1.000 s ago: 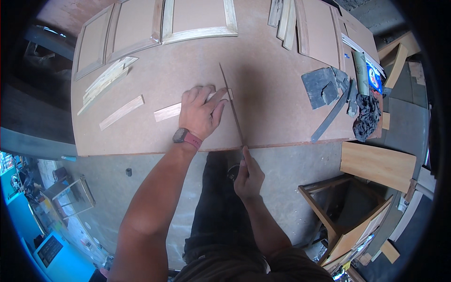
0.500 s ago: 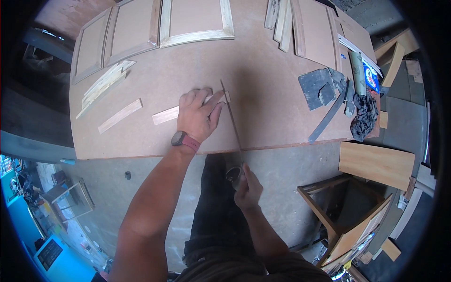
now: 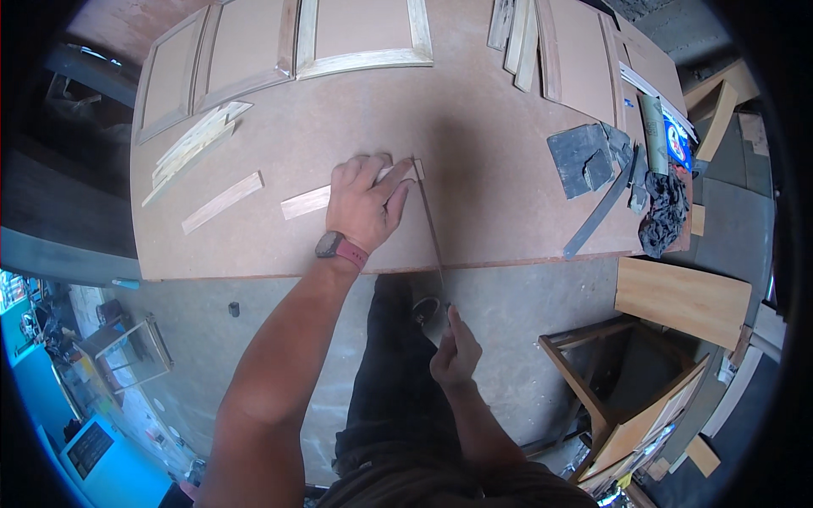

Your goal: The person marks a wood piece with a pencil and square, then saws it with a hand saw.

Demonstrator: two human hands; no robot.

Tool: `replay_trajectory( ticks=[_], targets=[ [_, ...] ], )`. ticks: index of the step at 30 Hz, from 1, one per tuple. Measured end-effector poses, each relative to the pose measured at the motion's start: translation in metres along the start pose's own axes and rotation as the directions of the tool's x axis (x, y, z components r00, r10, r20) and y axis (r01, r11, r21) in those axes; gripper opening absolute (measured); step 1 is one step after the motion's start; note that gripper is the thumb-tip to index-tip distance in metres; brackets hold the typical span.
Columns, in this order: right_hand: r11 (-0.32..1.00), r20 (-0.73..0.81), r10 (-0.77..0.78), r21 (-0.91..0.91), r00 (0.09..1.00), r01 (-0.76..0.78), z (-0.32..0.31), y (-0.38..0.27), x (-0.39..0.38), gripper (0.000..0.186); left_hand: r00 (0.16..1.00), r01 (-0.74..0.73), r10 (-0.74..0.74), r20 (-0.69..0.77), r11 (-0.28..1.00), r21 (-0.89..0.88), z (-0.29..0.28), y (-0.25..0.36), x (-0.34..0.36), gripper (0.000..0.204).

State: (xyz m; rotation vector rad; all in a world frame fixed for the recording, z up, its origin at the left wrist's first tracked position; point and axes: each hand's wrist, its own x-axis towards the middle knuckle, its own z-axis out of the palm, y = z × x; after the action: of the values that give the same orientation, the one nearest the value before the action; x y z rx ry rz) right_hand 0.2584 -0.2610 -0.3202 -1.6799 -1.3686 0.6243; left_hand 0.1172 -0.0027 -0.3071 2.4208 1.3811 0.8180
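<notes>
My left hand [image 3: 366, 196], with a watch on its wrist, presses down on a narrow wooden strip [image 3: 305, 203] lying on the tabletop. Its fingers are closed over the strip, whose right end sticks out past the fingertips. Across that end lies the thin blade of a handsaw [image 3: 431, 222], seen almost edge-on. Below the table's near edge, my right hand [image 3: 457, 351] is wrapped round the saw's handle, which the fingers mostly hide. A second loose strip [image 3: 223, 203] lies to the left of the held one.
Framed panels [image 3: 366, 63] line the far side of the table [image 3: 339, 254], with thin wood offcuts [image 3: 196, 148] at left. Dark sandpaper pieces [image 3: 580, 161], a flat grey strip [image 3: 600, 212] and a black crumpled cloth [image 3: 664, 216] lie at right. A wooden frame [image 3: 580, 385] stands on the floor.
My right hand has drawn the saw back toward me and slightly right, so less blade reaches beyond the strip. My left hand still holds the strip; the whole view has shifted slightly.
</notes>
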Motion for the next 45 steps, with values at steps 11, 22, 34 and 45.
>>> replay_trajectory(
  ticks=[11, 22, 34, 45],
  targets=[
    [0.988, -0.104, -0.150, -0.062, 0.983, 0.144, 0.001, -0.004, 0.007, 0.036, 1.000, -0.008, 0.008, -0.014, 1.000, 0.005, 0.002, -0.001, -0.001, 0.033],
    [0.997, -0.073, -0.077, -0.024, 0.994, 0.075, 0.003, 0.003, 0.010, 0.036, 1.000, -0.012, 0.012, -0.005, 1.000, 0.022, 0.001, 0.000, 0.001, 0.033],
    [0.982, -0.142, -0.183, -0.062, 0.973, 0.176, 0.015, 0.002, 0.024, 0.035, 0.999, -0.015, 0.016, -0.032, 1.000, 0.024, 0.000, -0.003, 0.003, 0.031],
    [0.998, -0.057, -0.030, -0.050, 0.998, 0.028, 0.013, -0.014, 0.051, 0.037, 0.999, -0.014, 0.014, -0.032, 1.000, -0.010, 0.000, 0.003, 0.003, 0.031]
  ],
)
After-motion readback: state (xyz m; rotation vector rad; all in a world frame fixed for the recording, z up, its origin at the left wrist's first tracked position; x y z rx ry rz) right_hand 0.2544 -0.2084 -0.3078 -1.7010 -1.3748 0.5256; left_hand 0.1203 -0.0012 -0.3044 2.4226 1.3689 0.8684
